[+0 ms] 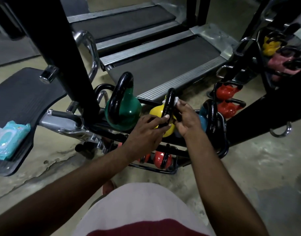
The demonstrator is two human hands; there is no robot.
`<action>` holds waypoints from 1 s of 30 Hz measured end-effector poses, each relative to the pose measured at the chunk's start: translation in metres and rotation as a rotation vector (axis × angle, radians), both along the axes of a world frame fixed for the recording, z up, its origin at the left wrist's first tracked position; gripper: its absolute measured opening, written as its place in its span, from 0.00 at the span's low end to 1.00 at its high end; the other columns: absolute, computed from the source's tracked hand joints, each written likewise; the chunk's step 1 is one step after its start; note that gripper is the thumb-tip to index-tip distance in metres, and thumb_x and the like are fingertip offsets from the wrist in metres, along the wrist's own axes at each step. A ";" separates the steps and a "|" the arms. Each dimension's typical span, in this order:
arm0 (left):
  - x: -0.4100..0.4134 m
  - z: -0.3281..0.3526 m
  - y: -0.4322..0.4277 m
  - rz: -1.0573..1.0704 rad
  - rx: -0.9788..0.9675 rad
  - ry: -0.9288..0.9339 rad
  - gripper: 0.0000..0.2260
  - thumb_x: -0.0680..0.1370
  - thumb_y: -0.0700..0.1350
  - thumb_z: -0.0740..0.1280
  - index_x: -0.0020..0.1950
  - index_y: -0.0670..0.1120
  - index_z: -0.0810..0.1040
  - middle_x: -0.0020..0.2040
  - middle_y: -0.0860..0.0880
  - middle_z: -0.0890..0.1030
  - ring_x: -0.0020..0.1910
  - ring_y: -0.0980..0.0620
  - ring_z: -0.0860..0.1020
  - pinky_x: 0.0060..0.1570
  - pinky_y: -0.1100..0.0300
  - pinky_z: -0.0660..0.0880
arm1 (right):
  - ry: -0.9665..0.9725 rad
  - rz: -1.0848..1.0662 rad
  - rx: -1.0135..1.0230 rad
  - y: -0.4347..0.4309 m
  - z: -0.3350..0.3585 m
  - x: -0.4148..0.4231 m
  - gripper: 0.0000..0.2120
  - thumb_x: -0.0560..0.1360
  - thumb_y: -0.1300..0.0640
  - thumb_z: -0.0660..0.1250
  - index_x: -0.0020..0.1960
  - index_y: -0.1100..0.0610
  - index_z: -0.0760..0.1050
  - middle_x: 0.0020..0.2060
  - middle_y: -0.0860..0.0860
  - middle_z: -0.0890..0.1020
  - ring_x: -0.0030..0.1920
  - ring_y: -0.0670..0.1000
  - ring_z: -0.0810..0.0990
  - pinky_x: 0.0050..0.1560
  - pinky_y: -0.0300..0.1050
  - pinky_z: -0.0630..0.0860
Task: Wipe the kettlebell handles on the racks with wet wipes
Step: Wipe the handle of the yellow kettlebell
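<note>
head view: black post [74, 65] crosses rack [151, 168] beside green kettlebell [127, 108].

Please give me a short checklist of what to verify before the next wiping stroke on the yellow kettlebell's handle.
1. Wet wipe is held in the right hand, against the handle: ok.
2. Left hand grips the handle low down to steady it: ok.
3. Yellow kettlebell sits on the rack between the green kettlebell and the blue kettlebell: ok.
4. Wipe is moist and clean enough: cannot tell.
5. Wipes pack lies on the black pad at the left for a fresh one: ok.
6. Far side of the handle is wiped: cannot tell.
</note>
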State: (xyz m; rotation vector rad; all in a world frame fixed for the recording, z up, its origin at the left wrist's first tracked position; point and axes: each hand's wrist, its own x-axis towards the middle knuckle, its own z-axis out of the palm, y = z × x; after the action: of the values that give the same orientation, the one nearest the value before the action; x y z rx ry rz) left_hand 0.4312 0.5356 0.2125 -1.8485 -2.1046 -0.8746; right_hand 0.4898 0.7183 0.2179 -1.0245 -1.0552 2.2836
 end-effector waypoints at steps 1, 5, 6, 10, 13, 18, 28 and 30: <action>0.001 -0.001 -0.001 0.001 0.006 0.001 0.14 0.77 0.43 0.67 0.63 0.47 0.81 0.69 0.47 0.76 0.61 0.44 0.74 0.60 0.47 0.71 | -0.027 -0.014 0.080 -0.005 0.007 0.001 0.11 0.79 0.61 0.65 0.60 0.63 0.75 0.56 0.64 0.82 0.58 0.63 0.81 0.60 0.59 0.78; 0.002 -0.006 -0.002 0.012 0.017 -0.010 0.16 0.78 0.42 0.66 0.66 0.47 0.79 0.71 0.47 0.74 0.63 0.43 0.74 0.61 0.47 0.70 | -0.156 0.033 0.755 -0.019 0.033 0.023 0.06 0.77 0.60 0.69 0.53 0.54 0.80 0.48 0.50 0.85 0.49 0.48 0.83 0.51 0.43 0.79; 0.004 -0.007 -0.001 0.024 0.027 -0.025 0.16 0.78 0.42 0.66 0.65 0.47 0.79 0.71 0.47 0.74 0.63 0.43 0.74 0.61 0.47 0.70 | -0.187 0.084 0.923 -0.016 0.038 0.024 0.06 0.76 0.58 0.71 0.52 0.53 0.81 0.47 0.48 0.85 0.48 0.47 0.84 0.51 0.45 0.80; 0.011 -0.006 0.004 0.068 0.052 -0.064 0.13 0.78 0.41 0.67 0.62 0.46 0.82 0.69 0.47 0.76 0.62 0.42 0.75 0.59 0.46 0.72 | -0.321 0.402 1.359 0.012 0.066 -0.006 0.09 0.71 0.52 0.75 0.50 0.51 0.83 0.43 0.48 0.86 0.44 0.48 0.84 0.48 0.50 0.81; 0.011 -0.006 0.004 0.072 0.039 -0.066 0.15 0.76 0.41 0.69 0.62 0.46 0.82 0.69 0.46 0.76 0.62 0.43 0.75 0.59 0.46 0.72 | -0.649 0.703 1.717 0.024 0.096 -0.042 0.09 0.72 0.50 0.72 0.50 0.52 0.84 0.48 0.52 0.86 0.49 0.54 0.83 0.52 0.49 0.79; 0.012 -0.003 0.004 0.088 0.013 -0.042 0.17 0.72 0.42 0.74 0.60 0.47 0.82 0.67 0.48 0.78 0.60 0.43 0.76 0.56 0.48 0.72 | -1.037 1.157 2.043 -0.008 0.121 -0.075 0.11 0.73 0.54 0.67 0.52 0.58 0.80 0.49 0.58 0.82 0.54 0.59 0.80 0.54 0.50 0.75; 0.013 -0.001 -0.001 0.066 0.049 -0.030 0.15 0.73 0.41 0.71 0.60 0.46 0.82 0.65 0.47 0.78 0.60 0.43 0.76 0.60 0.45 0.71 | -0.936 1.121 1.932 -0.016 0.117 -0.044 0.07 0.74 0.50 0.65 0.48 0.49 0.81 0.47 0.50 0.81 0.55 0.56 0.78 0.59 0.55 0.68; 0.014 -0.004 -0.002 0.061 0.076 -0.039 0.16 0.75 0.39 0.69 0.63 0.44 0.80 0.69 0.46 0.76 0.63 0.43 0.76 0.63 0.46 0.70 | -0.634 0.764 1.779 -0.015 0.099 -0.012 0.06 0.75 0.52 0.67 0.48 0.49 0.83 0.46 0.49 0.81 0.50 0.53 0.80 0.52 0.49 0.74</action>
State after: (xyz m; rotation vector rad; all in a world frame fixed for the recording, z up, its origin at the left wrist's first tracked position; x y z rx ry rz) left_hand 0.4449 0.5334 0.2090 -1.7347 -2.1080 -0.9696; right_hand 0.4776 0.7038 0.3174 -0.4123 -3.0482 0.3662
